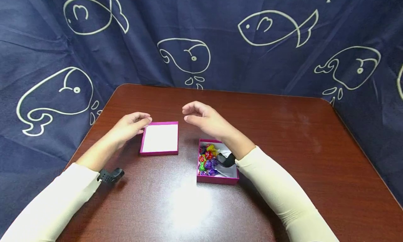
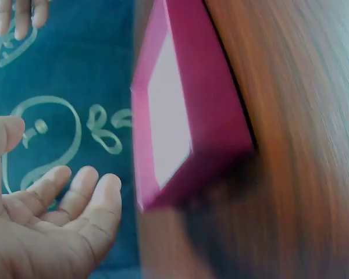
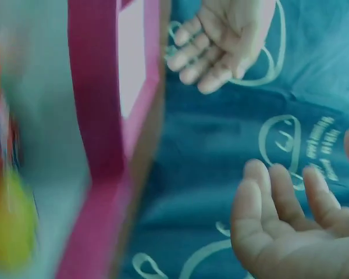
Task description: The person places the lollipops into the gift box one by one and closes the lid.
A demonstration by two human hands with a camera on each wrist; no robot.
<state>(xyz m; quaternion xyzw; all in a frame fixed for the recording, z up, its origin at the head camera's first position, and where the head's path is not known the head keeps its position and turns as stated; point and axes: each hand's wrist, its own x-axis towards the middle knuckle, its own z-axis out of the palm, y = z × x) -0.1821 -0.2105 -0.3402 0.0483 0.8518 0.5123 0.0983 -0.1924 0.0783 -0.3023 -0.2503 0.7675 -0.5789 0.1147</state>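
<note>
A shallow pink box part with a white inside lies left of the middle of the table. Over its far left corner hovers my left hand, fingers relaxed and holding nothing. To the right, a second pink box carries wrapped candies in red, yellow, green and purple, crowded along its left side. White paper shows in it, partly hidden by the dark wrist camera. Beyond that box my right hand is in the air with loosely bent fingers and nothing in it. Both palms show in the wrist views.
The brown wooden table reaches well to the right of the boxes. Behind it hangs a dark blue cloth with white fish and whale drawings. A bright light reflection lies on the near part of the tabletop.
</note>
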